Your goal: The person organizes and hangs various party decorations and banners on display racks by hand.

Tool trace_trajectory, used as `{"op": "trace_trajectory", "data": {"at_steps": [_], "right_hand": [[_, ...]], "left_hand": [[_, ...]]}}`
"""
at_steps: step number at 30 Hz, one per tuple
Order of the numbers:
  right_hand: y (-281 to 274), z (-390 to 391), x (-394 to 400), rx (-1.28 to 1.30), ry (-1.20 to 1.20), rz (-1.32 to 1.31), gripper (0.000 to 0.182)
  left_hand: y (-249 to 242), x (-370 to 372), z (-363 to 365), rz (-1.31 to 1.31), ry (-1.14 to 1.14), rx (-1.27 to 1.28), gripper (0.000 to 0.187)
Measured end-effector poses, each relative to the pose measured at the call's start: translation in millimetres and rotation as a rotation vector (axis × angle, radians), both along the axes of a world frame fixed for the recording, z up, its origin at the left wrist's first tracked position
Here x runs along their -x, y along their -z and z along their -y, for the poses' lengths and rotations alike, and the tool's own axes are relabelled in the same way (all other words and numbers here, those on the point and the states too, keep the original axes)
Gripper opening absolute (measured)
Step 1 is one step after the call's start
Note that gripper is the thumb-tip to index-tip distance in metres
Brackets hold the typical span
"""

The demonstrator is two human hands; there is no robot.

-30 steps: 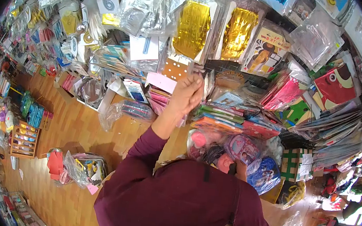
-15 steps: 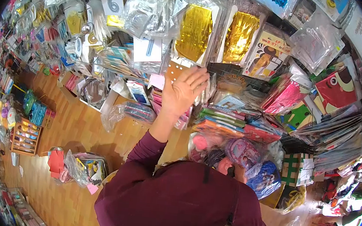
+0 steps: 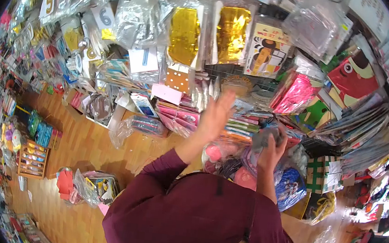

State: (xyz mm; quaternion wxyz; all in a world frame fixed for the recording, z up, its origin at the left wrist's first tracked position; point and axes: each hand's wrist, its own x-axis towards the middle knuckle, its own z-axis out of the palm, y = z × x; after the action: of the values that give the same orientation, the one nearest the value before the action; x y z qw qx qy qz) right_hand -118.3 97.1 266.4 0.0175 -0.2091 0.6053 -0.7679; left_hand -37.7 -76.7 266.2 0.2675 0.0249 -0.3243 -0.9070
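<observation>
My left hand (image 3: 214,119) reaches forward, empty, with its fingers stretched out and slightly blurred. It overlaps the front of a row of packets (image 3: 241,126) in green, orange and other colours. Close by on its left lie pink packets (image 3: 181,114) and a pink card (image 3: 166,94). Narrow clear-wrapped packets (image 3: 201,96) stand just beyond the fingers. My right hand (image 3: 272,153) is raised over the bagged goods with its fingers wrapped round a grey bundle (image 3: 264,138), which looks like crumpled cloth. The palm hides part of that bundle.
Gold foil curtain packs (image 3: 232,35) and number balloon packs (image 3: 103,19) hang ahead. Below my right arm are bagged backpacks (image 3: 287,190), beside a green checked box (image 3: 324,175). A small wooden rack (image 3: 33,159) and a filled bag (image 3: 95,187) sit on the wooden floor.
My left hand has moved right and lower, away from the foil packs. My right hand, hidden before, has come up into view with the grey bundle. The view has shifted slightly.
</observation>
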Motion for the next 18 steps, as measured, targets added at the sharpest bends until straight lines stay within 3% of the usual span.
{"op": "trace_trajectory", "data": {"at_steps": [3,4,5,6,7,8,9,10,11,13,14,18], "right_hand": [[-33,24,-5,-0.273,-0.08,-0.76,0.027],[-36,26,0,-0.264,-0.073,-0.761,0.027],[-36,28,4,-0.415,-0.021,-0.902,0.024],[-36,28,9,-0.569,0.029,-1.045,0.021],[-26,28,19,-0.56,0.025,-1.056,0.021],[-8,28,31,-0.466,-0.071,-0.737,0.019],[4,28,36,-0.372,-0.165,-0.41,0.017],[6,29,37,-0.316,-0.02,-0.602,0.016],[2,29,38,-0.308,-0.025,-0.595,0.016],[-7,25,44,-0.366,-0.076,-0.345,0.019],[3,28,54,-0.388,0.006,-0.342,0.021],[7,29,70,-0.301,-0.067,-0.165,0.02]], "left_hand": [[-9,14,-61,0.077,0.049,0.047,0.069],[-24,13,-73,0.142,0.132,-0.133,0.068],[-30,12,-84,0.207,0.212,-0.317,0.067],[-2,15,-89,0.203,0.207,-0.314,0.067],[46,24,-86,0.133,0.205,0.006,0.065],[71,30,-85,0.067,0.196,0.323,0.064],[58,29,-89,0.074,0.186,0.324,0.064],[30,23,-95,0.044,0.261,0.085,0.064],[12,21,-98,0.01,0.333,-0.152,0.063],[5,23,-101,0.002,0.333,-0.039,0.063],[7,22,-107,-0.009,0.34,0.058,0.063],[33,38,-111,0.041,0.269,0.199,0.063]]}}
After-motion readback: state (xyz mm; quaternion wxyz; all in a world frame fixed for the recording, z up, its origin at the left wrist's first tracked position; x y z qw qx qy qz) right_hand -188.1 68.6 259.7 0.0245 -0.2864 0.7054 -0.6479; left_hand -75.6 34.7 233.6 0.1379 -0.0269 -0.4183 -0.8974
